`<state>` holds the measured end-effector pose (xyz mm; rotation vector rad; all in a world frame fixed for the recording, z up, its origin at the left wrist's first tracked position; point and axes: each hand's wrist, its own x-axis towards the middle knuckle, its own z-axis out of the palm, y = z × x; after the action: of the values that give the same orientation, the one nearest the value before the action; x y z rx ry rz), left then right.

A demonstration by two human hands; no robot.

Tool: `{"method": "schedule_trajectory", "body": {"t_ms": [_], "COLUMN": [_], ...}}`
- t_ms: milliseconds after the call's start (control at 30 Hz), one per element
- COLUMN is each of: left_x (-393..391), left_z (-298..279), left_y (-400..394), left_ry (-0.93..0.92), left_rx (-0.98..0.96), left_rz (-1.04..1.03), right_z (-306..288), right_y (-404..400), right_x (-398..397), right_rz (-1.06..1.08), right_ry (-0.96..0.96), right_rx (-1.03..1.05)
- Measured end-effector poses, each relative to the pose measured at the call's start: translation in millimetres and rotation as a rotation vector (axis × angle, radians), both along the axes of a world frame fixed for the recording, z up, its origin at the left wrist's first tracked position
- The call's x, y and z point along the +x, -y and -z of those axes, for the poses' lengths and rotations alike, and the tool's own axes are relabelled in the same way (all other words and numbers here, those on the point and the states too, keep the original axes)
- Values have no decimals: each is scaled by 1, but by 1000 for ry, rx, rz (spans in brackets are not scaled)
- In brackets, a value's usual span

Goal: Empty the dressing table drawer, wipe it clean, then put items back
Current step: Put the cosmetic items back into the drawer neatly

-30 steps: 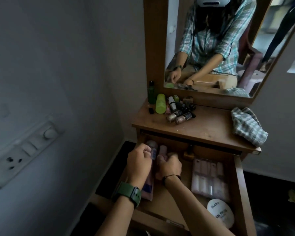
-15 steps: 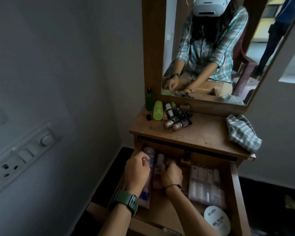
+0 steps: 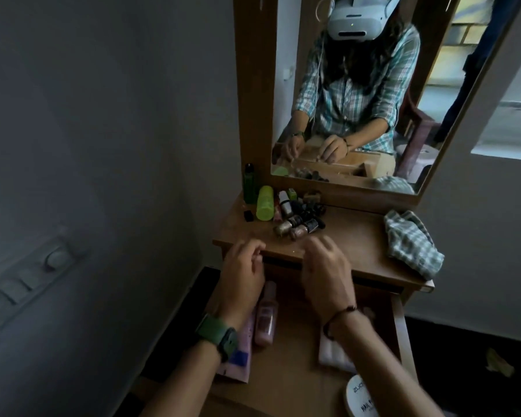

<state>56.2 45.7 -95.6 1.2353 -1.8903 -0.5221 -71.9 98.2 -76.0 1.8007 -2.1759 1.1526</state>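
Head view: left hand [image 3: 241, 278] and right hand [image 3: 325, 275] hover at the wooden bench [image 3: 352, 236] front edge, fingers loosely curled, holding nothing visible. Under left hand, pink plastic bottle [image 3: 266, 317] lies in open wooden drawer [image 3: 399, 326], long axis toward mirror. Beyond right hand, nail polish bottles [image 3: 298, 224] lie.

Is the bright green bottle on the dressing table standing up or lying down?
Lying down: the bright green bottle rests on its side on the tabletop.

A bedroom corner in a home: a wooden dressing table [image 3: 352, 236] with a tall mirror [image 3: 358, 94] stands against painted walls, nail polish bottles [image 3: 298, 225] clustered at the counter's back left corner, a wall switchboard [image 3: 30, 281] nearby.
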Motion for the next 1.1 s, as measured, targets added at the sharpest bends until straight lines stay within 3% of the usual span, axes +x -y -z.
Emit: {"method": "schedule_trajectory", "body": {"t_ms": [133,300,433,500,600,700,800,900,1100], "left_x": [-33,-57,-54,-46,-21,12,29,19,-16], "left_z": [-20,-13,-6,-8,-14,-15,-5,10,32], "left_y": [36,60,57,47,21,-6,-18,-15,-2], "left_ry": [124,361,343,250,113,142,229,349,452], "left_rx": [-62,-68,-125,-137,-201,-273,-140,34,155], "left_rz": [72,-14,-14,0,-5,86,171,209,231], "right_z": [-18,-21,-23,-24,-29,-30,-21,3,40], "right_y": [35,53,59,58,48,23,-12,-39,-33], "right_x": [-40,-59,-61,-62,-64,-61,-45,-25,-16], "right_rz": [-56,-240,-291,-304,-333,-342,-272,-248,-236], "right_ry": [-237,-384,-500,-526,-503,-285,-30,170,-17], "right_rx": [203,371,405,427,435,264,68,111,410]}}
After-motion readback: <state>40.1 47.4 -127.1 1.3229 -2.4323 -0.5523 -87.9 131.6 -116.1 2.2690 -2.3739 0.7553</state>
